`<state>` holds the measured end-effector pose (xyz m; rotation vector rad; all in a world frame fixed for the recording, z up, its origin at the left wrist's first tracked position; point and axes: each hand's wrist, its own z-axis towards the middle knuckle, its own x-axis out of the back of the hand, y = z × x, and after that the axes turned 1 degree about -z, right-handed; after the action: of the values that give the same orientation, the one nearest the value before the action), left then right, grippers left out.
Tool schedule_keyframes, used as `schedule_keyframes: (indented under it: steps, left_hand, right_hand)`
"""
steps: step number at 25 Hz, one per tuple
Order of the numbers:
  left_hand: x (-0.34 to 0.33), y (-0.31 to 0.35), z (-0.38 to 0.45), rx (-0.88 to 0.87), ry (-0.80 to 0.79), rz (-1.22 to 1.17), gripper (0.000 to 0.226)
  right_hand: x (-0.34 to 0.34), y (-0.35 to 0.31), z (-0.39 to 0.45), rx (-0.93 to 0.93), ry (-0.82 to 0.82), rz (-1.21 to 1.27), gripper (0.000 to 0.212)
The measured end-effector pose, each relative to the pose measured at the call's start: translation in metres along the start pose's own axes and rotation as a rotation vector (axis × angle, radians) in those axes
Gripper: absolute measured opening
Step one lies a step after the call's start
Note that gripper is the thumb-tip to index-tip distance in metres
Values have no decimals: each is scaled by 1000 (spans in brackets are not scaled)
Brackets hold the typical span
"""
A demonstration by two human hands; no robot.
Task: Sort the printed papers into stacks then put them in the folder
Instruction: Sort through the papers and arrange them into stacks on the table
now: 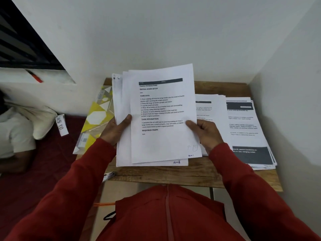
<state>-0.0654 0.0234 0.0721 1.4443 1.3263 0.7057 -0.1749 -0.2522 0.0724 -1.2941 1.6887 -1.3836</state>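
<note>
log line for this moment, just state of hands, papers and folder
left hand: holds sheaf | right hand: holds sheaf | sheaf of papers: lifted above table | two stacks: on table | folder: left, untouched

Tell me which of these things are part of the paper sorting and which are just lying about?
Part of the job:
- sheaf of printed papers, held by the left hand and right hand
- two paper stacks on the wooden table
- yellow patterned folder

Just lying about:
- red pen on the ledge
- "WS 10" label
- white pillow
</note>
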Motion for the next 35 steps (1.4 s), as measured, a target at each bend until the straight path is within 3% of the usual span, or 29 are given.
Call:
schedule_keyframes:
  steps: [2,6,11,13,16,18,20,22,30,33,35]
  left_hand:
    - [0,0,1,7,-9,-3,32]
    - [13,1,3,-3,26,2,37]
    - [22,6,3,-22,46,-9,36]
    - [22,8,2,-26,36,-5,37]
    - [20,6,2,-23,30,-25,40]
    - [16,5,1,-21,30,-37,39]
    - [10,2,1,-22,9,-34,37]
    - [3,3,-1,-13,5,-33,33]
    - [-4,2,-3,-14,-15,-43,52]
    - [-2,0,-2,-21,0,-18,29]
    - [2,-1,0,-17,30,8,26]
  right_hand:
    - [16,3,5,13,116,-84,37]
    - [62,23,25,13,399,-446,30]
    - [78,50,39,-4,437,-591,26]
    - [76,52,41,-14,437,-548,35]
    - [63,45,34,46,566,-587,50]
    - [40,24,22,130,453,-394,37]
    - [9,1,7,61,117,-119,22]
    - [-11,-7,0,12,-87,-43,24]
    - [-7,2,4,-14,-70,19,7]
    - [-9,4,2,-4,-41,30,10]
    - [-9,7,3,14,38,29,12]
